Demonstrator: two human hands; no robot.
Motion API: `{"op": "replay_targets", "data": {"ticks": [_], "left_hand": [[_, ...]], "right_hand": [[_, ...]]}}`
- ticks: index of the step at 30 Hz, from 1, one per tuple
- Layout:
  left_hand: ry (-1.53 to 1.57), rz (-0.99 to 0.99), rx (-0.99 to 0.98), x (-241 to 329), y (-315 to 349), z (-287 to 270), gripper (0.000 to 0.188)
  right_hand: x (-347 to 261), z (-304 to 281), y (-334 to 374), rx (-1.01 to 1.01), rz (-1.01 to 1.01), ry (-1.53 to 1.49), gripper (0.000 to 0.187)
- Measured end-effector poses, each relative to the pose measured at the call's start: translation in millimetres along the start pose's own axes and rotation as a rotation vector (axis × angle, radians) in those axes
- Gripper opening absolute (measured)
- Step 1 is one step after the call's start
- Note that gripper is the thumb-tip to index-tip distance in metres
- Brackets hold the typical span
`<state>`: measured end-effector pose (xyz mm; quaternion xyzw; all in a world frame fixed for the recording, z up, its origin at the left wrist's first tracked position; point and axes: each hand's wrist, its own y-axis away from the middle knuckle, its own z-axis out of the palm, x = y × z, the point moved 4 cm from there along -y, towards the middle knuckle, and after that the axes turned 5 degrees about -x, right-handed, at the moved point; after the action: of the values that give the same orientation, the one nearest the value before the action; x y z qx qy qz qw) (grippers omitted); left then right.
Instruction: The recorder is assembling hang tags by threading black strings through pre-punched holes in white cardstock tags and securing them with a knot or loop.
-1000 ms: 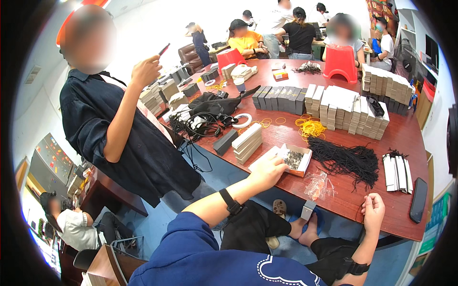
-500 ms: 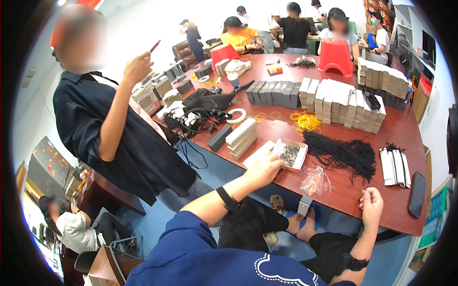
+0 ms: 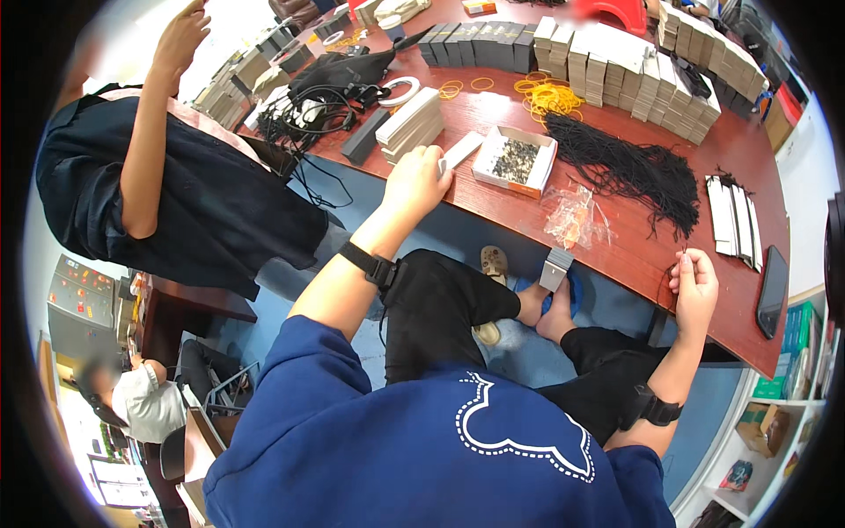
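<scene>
My left hand (image 3: 417, 183) is closed at the table's front edge, with the thin edge of a white card (image 3: 443, 168) showing at its fingertips. Beside it lie a flat white strip (image 3: 464, 148) and a stack of long pale card strips (image 3: 410, 125). To the right sits a shallow white box (image 3: 515, 159) full of small dark and light pieces. At the right, my right hand (image 3: 695, 286) pinches a thin black cord (image 3: 664, 283), whose loop hangs beside the fingers. A large bundle of black cords (image 3: 632, 172) lies just beyond that hand.
Crumpled clear plastic (image 3: 576, 216) lies by the front edge. Yellow rubber bands (image 3: 546, 95), stacked card strips (image 3: 616, 66) and black cables (image 3: 304, 123) fill the far side. White tags (image 3: 734, 220) and a phone (image 3: 771, 292) lie at right. Another person (image 3: 145, 185) stands at left.
The view has tipped downward. My left hand has moved left from beside the shallow box to the stacked strips, now with a white card at its fingertips. My right hand keeps its pinch on the cord.
</scene>
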<state>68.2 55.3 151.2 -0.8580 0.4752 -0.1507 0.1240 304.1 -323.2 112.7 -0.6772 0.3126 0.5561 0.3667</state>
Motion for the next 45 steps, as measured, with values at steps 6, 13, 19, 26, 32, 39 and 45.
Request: {"op": "replay_targets", "data": {"ticks": [6,13,19,26,32,39,45], "left_hand": [[-0.343,0.017,0.048,0,-18,5,0.016],[0.062,0.279,0.018,31,-36,-1,0.019],[0.234,0.718,-0.331,79,-75,13,0.057],[-0.019,0.406,-0.72,92,-88,23,0.075],[0.011,0.393,-0.69,87,-86,23,0.07],[0.02,0.353,-0.722,82,-91,30,0.069],[0.149,0.451,-0.653,76,-95,36,0.053]], "right_hand": [[-3,0,0,-0.005,0.009,0.016,0.01],[-1,-2,0,0.001,0.035,0.033,0.01],[-11,2,1,0.029,0.003,-0.047,0.01],[-16,4,5,0.038,0.047,-0.085,0.007],[-14,4,5,0.03,0.044,-0.072,0.007],[-12,4,5,0.025,0.012,-0.09,0.006],[2,0,2,0.003,0.042,-0.066,0.007]]}}
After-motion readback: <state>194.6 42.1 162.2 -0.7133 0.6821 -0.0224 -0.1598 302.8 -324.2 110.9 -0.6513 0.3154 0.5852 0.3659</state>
